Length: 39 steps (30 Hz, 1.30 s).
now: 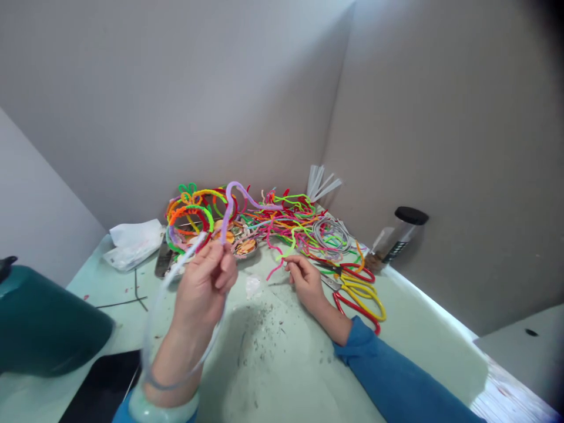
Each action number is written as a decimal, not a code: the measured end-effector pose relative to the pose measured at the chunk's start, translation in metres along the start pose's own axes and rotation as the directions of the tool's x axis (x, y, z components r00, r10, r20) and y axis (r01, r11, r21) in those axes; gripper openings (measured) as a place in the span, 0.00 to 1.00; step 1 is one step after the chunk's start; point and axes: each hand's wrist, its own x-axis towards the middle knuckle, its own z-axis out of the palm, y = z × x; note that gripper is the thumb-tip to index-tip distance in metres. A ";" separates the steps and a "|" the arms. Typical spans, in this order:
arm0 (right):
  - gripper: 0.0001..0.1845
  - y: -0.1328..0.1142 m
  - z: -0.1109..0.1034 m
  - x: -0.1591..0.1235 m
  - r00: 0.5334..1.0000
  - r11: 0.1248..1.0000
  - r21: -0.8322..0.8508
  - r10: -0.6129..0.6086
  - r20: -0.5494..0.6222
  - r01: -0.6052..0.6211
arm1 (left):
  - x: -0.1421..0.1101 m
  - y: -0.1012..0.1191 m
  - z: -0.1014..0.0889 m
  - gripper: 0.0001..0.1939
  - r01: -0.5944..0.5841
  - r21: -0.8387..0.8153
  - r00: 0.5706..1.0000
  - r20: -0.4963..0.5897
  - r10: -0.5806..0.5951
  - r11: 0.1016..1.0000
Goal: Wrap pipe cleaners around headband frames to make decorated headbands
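Note:
My left hand [211, 273] is raised over the table, its thumb and fingers pinched together. A fuzzy purple pipe cleaner [228, 205] rises from the pinch and bends over to the right. A pale, thin loop [155, 311] also runs out of this hand and curves down around the wrist; its material is unclear. My right hand [306, 282] is low at the front of the pipe cleaner pile [286, 217], fingers curled with the tips close together. A lime-green pipe cleaner [293, 236] and a pink one [275, 270] lie at its fingertips; whether either is pinched is unclear.
Scissors with yellow handles [363, 294] and red-handled ones [359, 310] lie right of my right hand. A clear black-lidded container [403, 235] stands by the wall. Colourful pipe cleaner rings [189, 214], a white packet [134, 244], a green bottle [48, 320] and a black phone-like slab [103, 388] are leftward.

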 end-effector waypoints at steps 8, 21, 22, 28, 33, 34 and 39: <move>0.11 0.000 -0.003 -0.004 0.987 0.996 -0.033 -0.076 0.139 0.081 | 0.003 -0.086 -0.012 0.17 0.305 0.436 0.942 -0.009 -0.335 0.847; 0.06 -0.012 -0.001 0.000 0.946 0.959 -0.170 -0.173 0.276 0.226 | 0.015 -0.116 -0.047 0.18 0.171 0.775 0.975 -0.046 -0.216 0.608; 0.06 -0.012 -0.001 0.000 0.945 0.961 -0.165 -0.170 0.278 0.221 | 0.015 -0.116 -0.048 0.17 0.149 0.788 0.977 -0.026 -0.209 0.597; 0.07 -0.011 -0.001 0.002 0.944 0.978 -0.109 -0.136 0.302 0.176 | 0.015 -0.115 -0.049 0.16 0.091 0.809 0.976 0.044 -0.213 0.580; 0.09 -0.005 0.001 0.001 0.944 0.982 -0.119 -0.101 0.314 0.144 | 0.016 -0.114 -0.045 0.15 0.057 0.867 0.979 0.049 -0.199 0.495; 0.09 -0.003 0.002 0.001 0.940 0.980 -0.120 -0.114 0.322 0.160 | 0.016 -0.113 -0.043 0.15 0.046 0.886 0.979 0.052 -0.197 0.462; 0.08 0.002 0.003 0.002 0.915 0.974 -0.063 -0.180 0.362 0.217 | 0.014 -0.109 -0.038 0.13 0.008 0.932 0.971 0.078 -0.225 0.361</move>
